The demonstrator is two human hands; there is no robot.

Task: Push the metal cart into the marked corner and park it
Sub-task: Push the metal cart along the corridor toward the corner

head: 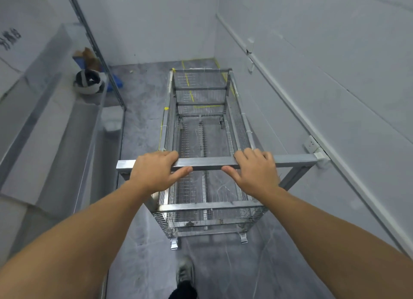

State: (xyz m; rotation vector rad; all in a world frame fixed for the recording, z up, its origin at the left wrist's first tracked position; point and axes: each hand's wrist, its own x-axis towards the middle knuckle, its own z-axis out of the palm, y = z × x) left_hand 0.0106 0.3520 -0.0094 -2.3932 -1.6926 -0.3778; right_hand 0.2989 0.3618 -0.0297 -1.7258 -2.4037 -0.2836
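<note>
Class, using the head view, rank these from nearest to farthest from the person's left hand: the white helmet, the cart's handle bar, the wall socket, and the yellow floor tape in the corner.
1. Handle bar: gripped by the left hand.
2. Wall socket: to the right, low on the right wall, past the bar's end.
3. White helmet: up on the left ledge.
4. Yellow floor tape: far ahead in the corner, beyond the cart.

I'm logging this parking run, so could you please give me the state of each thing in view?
Metal cart: empty, upright, partly inside the marked bay.
Handle bar: gripped by both hands.
Left hand: closed on the bar.
Right hand: closed on the bar.
Yellow floor tape: partly covered by the cart.
Helmet: upturned on the ledge.
</note>
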